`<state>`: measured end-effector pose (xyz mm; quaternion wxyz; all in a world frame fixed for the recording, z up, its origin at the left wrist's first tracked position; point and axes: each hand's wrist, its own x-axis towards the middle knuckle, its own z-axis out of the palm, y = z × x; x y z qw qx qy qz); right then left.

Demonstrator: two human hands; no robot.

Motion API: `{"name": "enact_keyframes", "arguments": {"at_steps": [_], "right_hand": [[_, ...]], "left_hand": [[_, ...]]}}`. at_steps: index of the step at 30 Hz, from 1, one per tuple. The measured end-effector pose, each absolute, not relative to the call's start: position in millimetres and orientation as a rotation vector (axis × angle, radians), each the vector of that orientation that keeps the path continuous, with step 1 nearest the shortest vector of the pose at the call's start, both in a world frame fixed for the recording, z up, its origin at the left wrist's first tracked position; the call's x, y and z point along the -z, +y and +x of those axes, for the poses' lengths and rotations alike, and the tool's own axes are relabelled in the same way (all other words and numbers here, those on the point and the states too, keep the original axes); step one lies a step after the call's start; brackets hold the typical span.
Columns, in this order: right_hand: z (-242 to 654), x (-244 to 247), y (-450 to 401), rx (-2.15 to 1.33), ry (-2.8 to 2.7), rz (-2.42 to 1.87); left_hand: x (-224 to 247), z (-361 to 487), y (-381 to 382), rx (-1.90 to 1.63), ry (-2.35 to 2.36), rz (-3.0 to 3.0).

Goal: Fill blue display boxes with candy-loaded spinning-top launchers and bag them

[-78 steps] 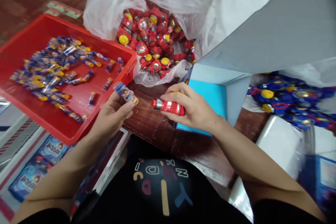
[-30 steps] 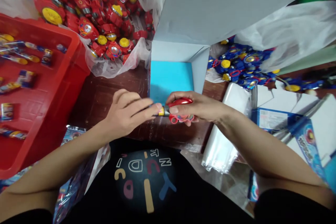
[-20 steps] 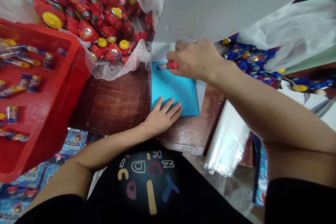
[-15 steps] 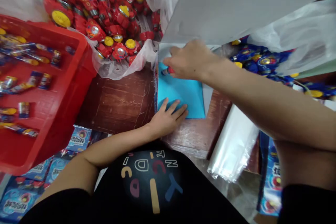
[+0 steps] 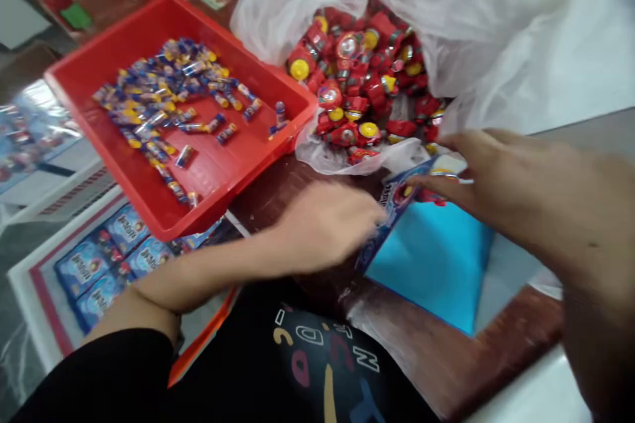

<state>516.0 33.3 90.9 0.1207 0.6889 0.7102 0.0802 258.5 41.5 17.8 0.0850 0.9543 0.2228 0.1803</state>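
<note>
My right hand (image 5: 501, 185) is at the far left corner of a box with a light blue inside (image 5: 431, 258) and a printed blue side wall (image 5: 384, 221). Its thumb and fingers close around a red toy (image 5: 431, 197) with clear and yellow parts, mostly hidden beneath the hand. My left hand (image 5: 327, 228) hovers just left of the printed wall, smeared by motion; its fingers look curled, but what they hold, if anything, does not show.
On the left stands a red bin (image 5: 248, 165) with many small blue-and-yellow tubes (image 5: 153, 106). Behind the box, a clear plastic bag (image 5: 278, 0) holds a pile of red toys (image 5: 367, 73). Printed blue packs (image 5: 149, 254) lie in a white carton (image 5: 30, 297) at lower left.
My view has swung left, showing more of the red bin. My left hand has lifted off the box's blue inside and moved left of its wall. My right hand remains at the far part of the box.
</note>
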Motion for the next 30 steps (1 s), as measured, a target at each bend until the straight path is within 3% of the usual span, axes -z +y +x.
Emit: {"name": "enact_keyframes", "arguments": {"at_steps": [2,4,11,17,20,25,30], "right_hand": [[487.8,-79.7,65.1,-0.080,2.160,2.009],[457.6,-56.7,103.8,0.138,2.137,2.003],[440.2,17.4,172.5,0.236,2.058,2.157],[459.9,15.3,131.4,0.365,2.260,2.086],[463.8,0.2,83.9,0.633,2.697,2.055],[466.2,-21.5,2.7,0.978,3.362,1.460],[468.9,-23.6,-32.9,1.026,3.334,1.589]], "left_hand": [[-42.4,201.9,101.0,-0.463,1.372,2.727],[-45.9,152.7,155.7,-0.430,1.696,2.612],[6.0,104.9,235.0,-0.205,1.695,2.515],[-34.1,117.9,184.1,-0.263,1.427,2.576],[-53.6,131.7,120.4,-0.283,1.189,2.377],[-47.3,168.0,45.3,-0.319,0.863,2.043],[-40.0,194.8,34.5,-0.388,0.620,2.207]]}}
